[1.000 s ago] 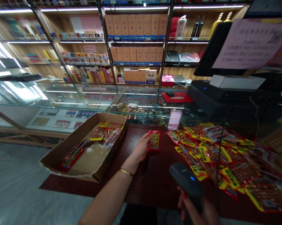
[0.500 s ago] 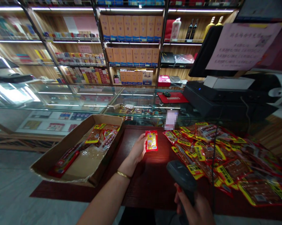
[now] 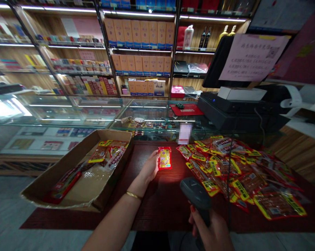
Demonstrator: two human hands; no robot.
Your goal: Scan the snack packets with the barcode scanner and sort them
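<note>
My left hand (image 3: 150, 166) grips the left edge of a small red and yellow snack packet (image 3: 165, 158), held above the dark red tabletop (image 3: 157, 209). Wrapped around the handle of a black barcode scanner (image 3: 196, 193) is my right hand (image 3: 209, 226), at the lower middle right. The scanner's head points toward the packet, and reddish light falls on the packet and the wood beside it. To the right lies a heap of snack packets (image 3: 226, 167) with red and yellow edges. A shallow cardboard box (image 3: 99, 177) on the left holds several more packets.
Behind the table runs a glass display counter (image 3: 94, 113) with a red mouse pad (image 3: 187, 109) on it. A monitor (image 3: 215, 62) with a paper sign stands at the right above a black cash drawer (image 3: 217, 111). The scanner cable (image 3: 229, 174) hangs across the heap.
The view has shifted slightly, so most things sit a little further left. Both hands keep their holds, and the packet and scanner stay in nearly the same position relative to each other.
</note>
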